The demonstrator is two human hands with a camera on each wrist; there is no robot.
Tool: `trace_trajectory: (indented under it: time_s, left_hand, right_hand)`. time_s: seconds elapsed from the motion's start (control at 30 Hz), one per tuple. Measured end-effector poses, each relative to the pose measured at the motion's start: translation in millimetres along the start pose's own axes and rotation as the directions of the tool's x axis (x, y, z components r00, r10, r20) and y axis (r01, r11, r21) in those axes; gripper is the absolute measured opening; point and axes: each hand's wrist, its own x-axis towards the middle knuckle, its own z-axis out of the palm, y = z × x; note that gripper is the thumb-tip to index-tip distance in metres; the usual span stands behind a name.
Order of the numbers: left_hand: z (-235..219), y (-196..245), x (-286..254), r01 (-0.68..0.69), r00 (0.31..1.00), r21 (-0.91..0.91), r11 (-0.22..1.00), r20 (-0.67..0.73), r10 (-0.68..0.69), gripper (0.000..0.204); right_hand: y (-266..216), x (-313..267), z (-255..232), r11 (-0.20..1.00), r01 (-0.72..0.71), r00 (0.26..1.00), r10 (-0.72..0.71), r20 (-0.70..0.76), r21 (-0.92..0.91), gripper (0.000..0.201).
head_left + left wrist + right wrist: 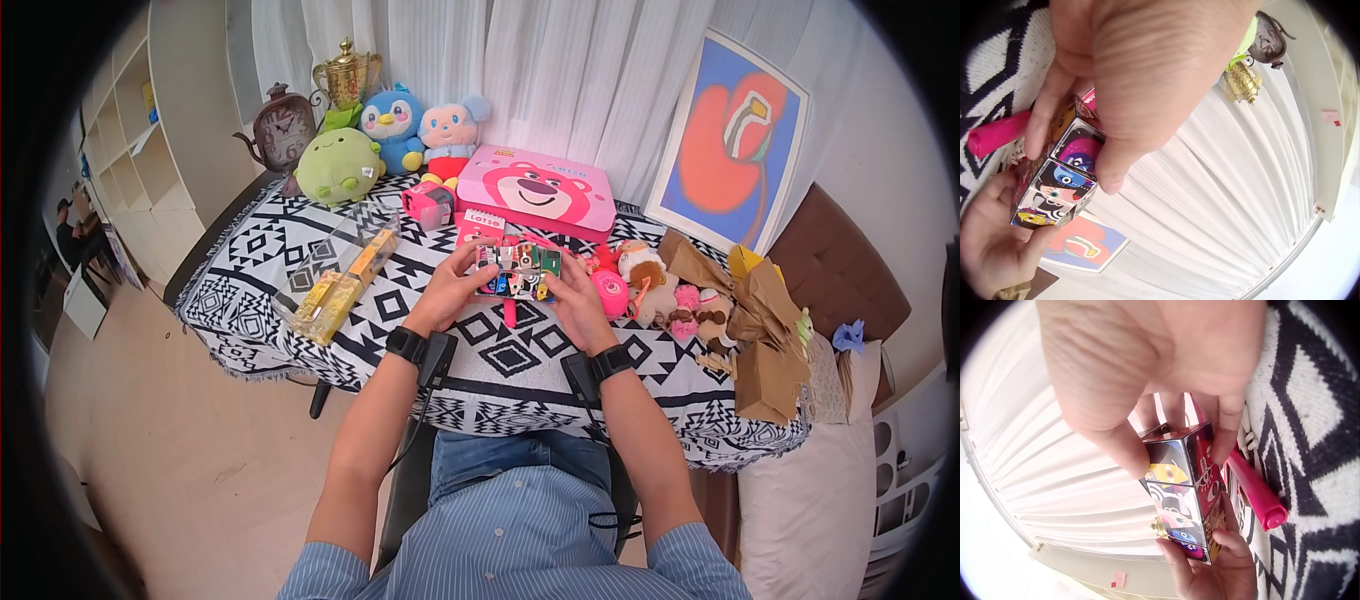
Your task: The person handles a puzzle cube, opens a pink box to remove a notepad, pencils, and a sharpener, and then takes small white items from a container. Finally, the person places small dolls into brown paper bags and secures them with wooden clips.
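Observation:
A folding picture cube (520, 270), opened into a block of several small cubes with cartoon eyes and faces, is held above the patterned cloth. My left hand (455, 285) grips one end with thumb and fingers. At the opposite end, my right hand (585, 305) pinches it between thumb and fingers. Seams between the small cubes show on the block (1066, 178) in the left wrist view. In the right wrist view, a red side with a printed eye faces the camera. A pink cylindrical handle (1260, 494) lies on the cloth just beneath the hands.
Behind the hands stand a pink bear box (540, 195) and a small LOTSO notepad (480, 226). Clear packaging with yellow pieces (345, 290) lies left. Plush toys (340, 165), a clock (285, 130) and trophy (347, 75) line the back. Brown paper bags (770, 380) sit right.

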Motion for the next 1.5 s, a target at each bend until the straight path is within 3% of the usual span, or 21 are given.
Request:
trace_trajectory:
  time_s: [0.03, 0.33, 0.43, 0.6, 1.03, 1.3, 1.5]
  left_hand:
    - [3, 4, -2, 0.050, 0.999, -0.004, 0.999, -0.015, -0.050, 0.051]
    - [-5, -6, 4, 0.058, 0.996, 0.028, 0.998, -0.067, -0.056, 0.059]
    - [-2, -7, 4, 0.043, 0.996, 0.057, 0.997, -0.075, -0.038, 0.050]
    - [-4, -7, 5, 0.062, 0.997, 0.043, 0.997, -0.054, -0.059, 0.049]
    - [-6, -6, 4, 0.043, 0.999, 0.032, 0.999, -0.031, -0.042, 0.056]
    - [-5, -6, 3, 0.056, 0.996, -0.020, 0.998, -0.072, -0.057, 0.041]
    - [-6, -5, 4, 0.086, 0.991, -0.099, 0.991, -0.091, -0.095, 0.034]
  right_hand:
    - [-1, -1, 1, 1.000, 0.000, 1.000, 0.000, -0.001, 0.000, 0.051]
    - [-4, -3, 4, 0.994, -0.062, 0.997, 0.057, -0.058, -0.094, 0.058]
    - [1, -1, -2, 0.993, -0.054, 0.996, 0.046, -0.071, -0.102, 0.058]
    - [3, 1, -8, 0.989, -0.094, 0.996, 0.093, -0.008, -0.118, 0.060]
    - [2, 0, -2, 0.987, -0.093, 0.994, 0.085, -0.063, -0.133, 0.058]
    - [1, -2, -4, 0.985, -0.111, 0.993, 0.106, -0.044, -0.131, 0.033]
    - [4, -1, -6, 0.987, -0.112, 0.993, 0.105, -0.063, -0.117, 0.033]
